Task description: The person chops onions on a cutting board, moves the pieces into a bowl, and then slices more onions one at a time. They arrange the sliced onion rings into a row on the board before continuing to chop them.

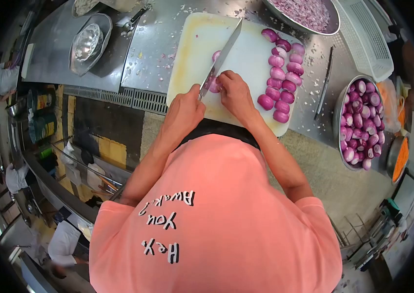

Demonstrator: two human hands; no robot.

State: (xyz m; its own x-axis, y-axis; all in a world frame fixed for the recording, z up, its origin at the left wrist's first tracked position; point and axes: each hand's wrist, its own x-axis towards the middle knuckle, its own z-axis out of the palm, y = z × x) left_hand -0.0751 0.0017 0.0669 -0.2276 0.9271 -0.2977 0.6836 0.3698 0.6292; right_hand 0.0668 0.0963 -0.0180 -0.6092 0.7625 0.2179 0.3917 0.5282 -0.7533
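Note:
My left hand is closed round the handle of a long kitchen knife, whose blade points away from me across a white cutting board. My right hand has its fingers bent against a red onion beside the blade. Another onion piece shows on the blade's far side, partly hidden by it. Peeled red onions stand in two rows along the board's right side.
Right of the board sit a bowl of peeled onions, a slim dark tool and a white plastic basket. Chopped onion fills a bowl at the back. Metal bowls and another knife lie left; people work farther off.

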